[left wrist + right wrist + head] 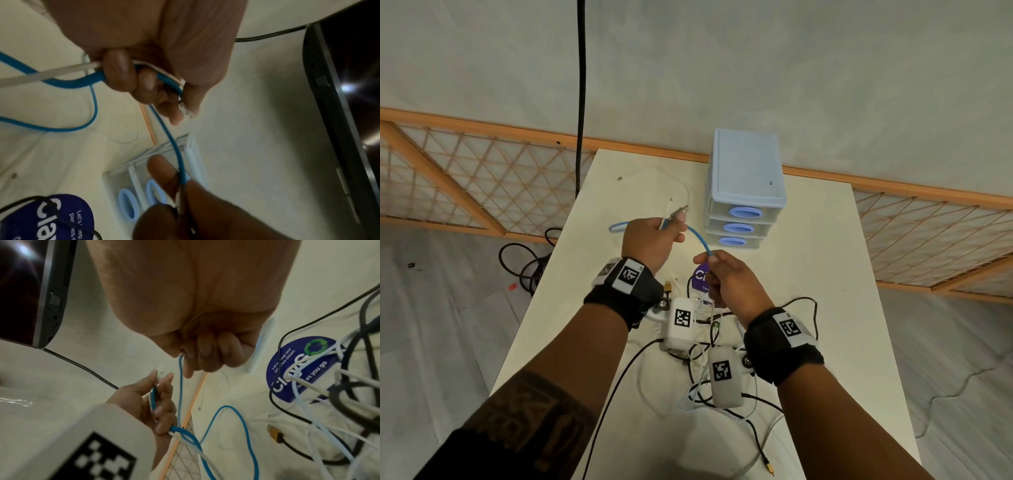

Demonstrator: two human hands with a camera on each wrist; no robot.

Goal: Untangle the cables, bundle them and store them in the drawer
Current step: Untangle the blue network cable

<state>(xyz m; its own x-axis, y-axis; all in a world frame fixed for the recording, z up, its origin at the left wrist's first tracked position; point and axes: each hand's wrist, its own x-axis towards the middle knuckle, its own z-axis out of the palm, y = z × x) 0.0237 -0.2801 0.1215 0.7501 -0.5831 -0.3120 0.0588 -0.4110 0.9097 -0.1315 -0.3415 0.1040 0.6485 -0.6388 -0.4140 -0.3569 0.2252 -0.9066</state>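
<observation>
A blue cable (pixel 698 238) stretches between two hands above the middle of a desk (pixel 818 274). The held span runs diagonally, from the left hand (pixel 650 246), farther from the person, down and toward the right hand (pixel 729 281), nearer the person. It is thin, round and smooth, and it bends in a gentle arc. A blue loop (pixel 618 226) of it pokes out to the left of the left hand.

The left hand's grip is clenched around the blue cable together with a white cable (pixel 41 74), and a small clear plug (pixel 186 112) shows at its fingertips. The right hand's grip pinches the blue cable between thumb and curled fingers.

Under the forearms lies a tangle of thin black and white cables (pixel 705 370), one ending in a gold-coloured connector (pixel 274 434). A round dark blue sticker (pixel 298 369) with white lettering and a green recycling mark lies flat on the desk beneath some of them.

Just beyond the hands, toward the right, stands a pale blue plastic drawer unit (pixel 744 188) with three translucent drawers, all closed, each with an oval blue handle opening.

The desk is cream-white, smooth and matte. Behind it are a plain grey wall and a wooden lattice panel (pixel 482 178). A thick black cord (pixel 581 85) hangs down the wall.
</observation>
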